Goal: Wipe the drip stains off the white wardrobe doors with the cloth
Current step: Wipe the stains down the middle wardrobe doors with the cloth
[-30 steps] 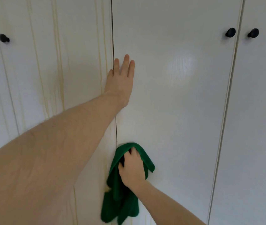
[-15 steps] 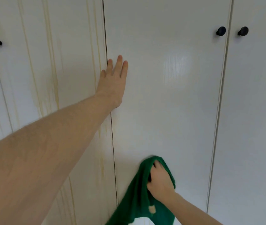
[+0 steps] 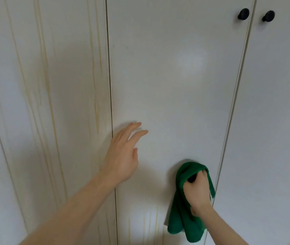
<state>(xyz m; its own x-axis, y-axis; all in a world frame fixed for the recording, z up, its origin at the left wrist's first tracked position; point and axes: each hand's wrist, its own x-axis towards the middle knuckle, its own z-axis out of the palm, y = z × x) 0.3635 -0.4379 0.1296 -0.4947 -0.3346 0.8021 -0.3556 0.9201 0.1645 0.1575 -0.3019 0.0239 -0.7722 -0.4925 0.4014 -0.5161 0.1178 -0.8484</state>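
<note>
Two bare hands work at the white wardrobe doors (image 3: pixel 172 85). The right hand (image 3: pixel 196 190) grips a green cloth (image 3: pixel 179 220), fingers curled around the bunched upper part and pressing it against the middle door near that door's lower right edge. The loose remainder of the cloth hangs below the fist, draped against the door and reaching toward the bottom of the view.

The left hand (image 3: pixel 123 156) is open and holds nothing. Its fingers are extended and slightly spread, pointing up and to the right, positioned just right of the vertical gap between the left door (image 3: pixel 61 103) and the middle door. Whether the fingertips touch the surface cannot be determined.

Yellowish drip stains (image 3: pixel 48 85) run in long vertical streaks down the left door, with further streaks close to the gap. Shorter streaks (image 3: pixel 156 225) show at the bottom of the middle door, left of the hanging cloth. The upper middle door appears unmarked and carries a soft glare patch.

Two black round knobs (image 3: pixel 243 14) sit at upper right, one each side of the gap between the middle and right doors.
</note>
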